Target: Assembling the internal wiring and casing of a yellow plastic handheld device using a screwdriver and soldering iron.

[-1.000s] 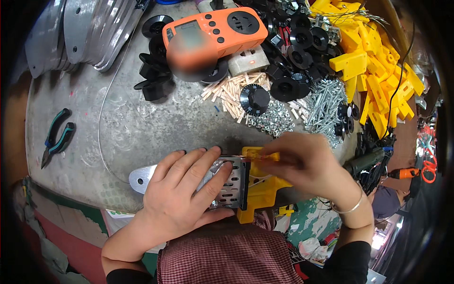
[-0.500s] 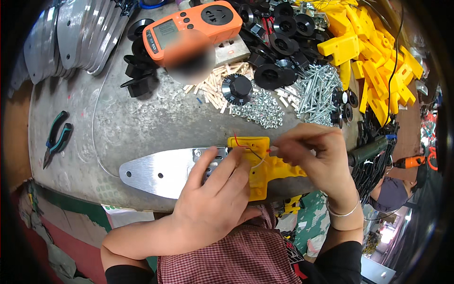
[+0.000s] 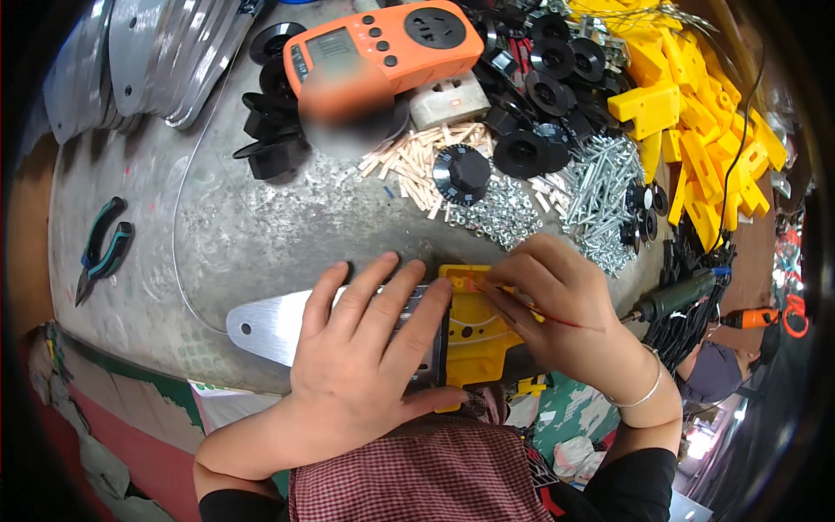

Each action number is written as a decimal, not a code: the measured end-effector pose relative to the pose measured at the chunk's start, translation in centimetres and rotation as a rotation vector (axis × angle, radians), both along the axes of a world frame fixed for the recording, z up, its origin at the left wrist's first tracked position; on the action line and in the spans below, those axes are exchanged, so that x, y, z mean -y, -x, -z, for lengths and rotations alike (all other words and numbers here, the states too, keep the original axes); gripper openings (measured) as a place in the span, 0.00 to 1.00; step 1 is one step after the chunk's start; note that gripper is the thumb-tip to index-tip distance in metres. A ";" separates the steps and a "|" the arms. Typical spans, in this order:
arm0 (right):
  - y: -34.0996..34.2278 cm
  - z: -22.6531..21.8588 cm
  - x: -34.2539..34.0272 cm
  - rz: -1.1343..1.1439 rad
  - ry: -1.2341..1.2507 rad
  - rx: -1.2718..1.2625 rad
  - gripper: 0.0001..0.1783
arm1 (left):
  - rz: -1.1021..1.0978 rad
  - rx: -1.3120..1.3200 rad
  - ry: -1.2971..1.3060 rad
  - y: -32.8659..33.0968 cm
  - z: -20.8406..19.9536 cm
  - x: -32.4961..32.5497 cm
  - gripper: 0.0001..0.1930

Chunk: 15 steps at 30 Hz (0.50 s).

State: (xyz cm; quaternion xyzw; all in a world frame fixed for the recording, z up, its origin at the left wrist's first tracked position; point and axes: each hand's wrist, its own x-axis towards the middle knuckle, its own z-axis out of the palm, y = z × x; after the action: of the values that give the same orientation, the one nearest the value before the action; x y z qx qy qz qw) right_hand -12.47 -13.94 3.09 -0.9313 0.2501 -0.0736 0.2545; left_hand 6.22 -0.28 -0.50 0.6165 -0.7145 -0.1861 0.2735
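Note:
A pointed metal plate (image 3: 265, 324) lies along the table's front edge, its right end against a yellow plastic housing (image 3: 471, 358). My left hand (image 3: 357, 348) rests on the plate, fingers spread, index fingertip at the housing's edge and thumb at its near end. At the housing's far right corner, my right hand (image 3: 557, 304) has thumb and fingers pinched on a thin wire. A red strand (image 3: 565, 324) crosses that hand, and a pale wire (image 3: 478, 337) curves inside the housing. The wire ends between the fingertips are hidden.
Beyond the hands lie a black dial knob (image 3: 462, 174), nuts (image 3: 500, 217), screws (image 3: 600, 200) and pale sticks (image 3: 417, 165). An orange meter (image 3: 383, 48) sits behind. Yellow parts (image 3: 696, 130) pile at right, near a green power tool (image 3: 678, 296). Pliers (image 3: 103, 248) and stacked plates (image 3: 156, 52) are left.
My left hand has flattened and spread over the plate, its fingers off the housing's wires. My right hand has moved in close against the housing's far corner. The view has shifted slightly.

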 end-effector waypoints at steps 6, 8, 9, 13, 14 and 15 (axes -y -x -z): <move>-0.5 -0.8 1.1 -0.227 0.148 -0.186 0.14 | -0.009 -0.001 0.006 0.1 0.4 -0.1 0.47; -1.1 -1.6 1.4 -0.257 0.129 -0.243 0.15 | -0.007 -0.010 0.000 0.0 0.4 -0.1 0.47; -1.6 -2.0 1.3 -0.268 0.132 -0.306 0.15 | -0.005 -0.012 0.007 0.0 0.5 0.0 0.47; -2.7 -2.2 0.4 -0.237 0.175 -0.438 0.17 | -0.008 -0.012 0.018 -0.2 0.2 0.1 0.48; -2.3 -1.9 0.4 -0.234 0.182 -0.437 0.17 | -0.007 -0.010 0.026 -0.2 0.2 0.2 0.48; -1.7 -1.3 0.3 -0.179 0.160 -0.397 0.18 | -0.009 -0.009 0.027 -0.2 0.2 0.3 0.47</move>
State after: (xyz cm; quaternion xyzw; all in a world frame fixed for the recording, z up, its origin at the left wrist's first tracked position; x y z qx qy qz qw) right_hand -10.80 -14.25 4.41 -0.9632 0.2049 0.1141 0.1312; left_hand 6.40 -0.55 -0.68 0.6151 -0.7130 -0.1780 0.2857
